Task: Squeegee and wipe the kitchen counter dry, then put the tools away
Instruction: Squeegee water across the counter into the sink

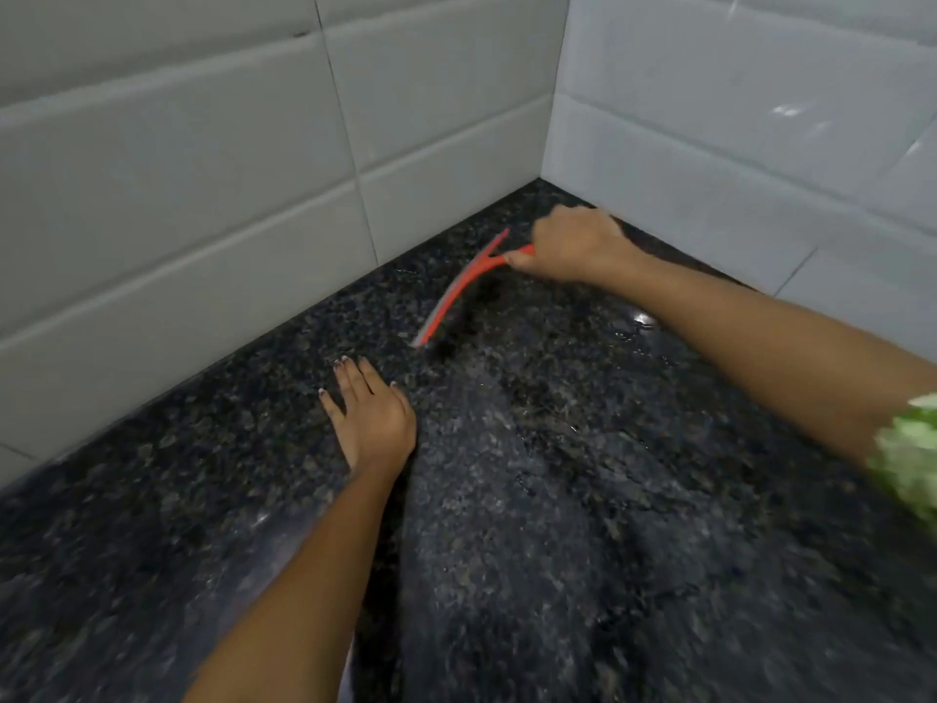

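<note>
A red squeegee (459, 291) with a grey blade rests its edge on the dark speckled granite counter (583, 499) near the far corner. My right hand (573, 243) is shut on its red handle, close to the right wall. My left hand (372, 416) lies flat on the counter with fingers spread, below and left of the blade, apart from it. Wet streaks and small drops glisten on the stone to the right of the blade.
White tiled walls (203, 195) meet at a corner behind the squeegee and bound the counter on the left and right (760, 119). A green and white sleeve (910, 449) shows at the right edge.
</note>
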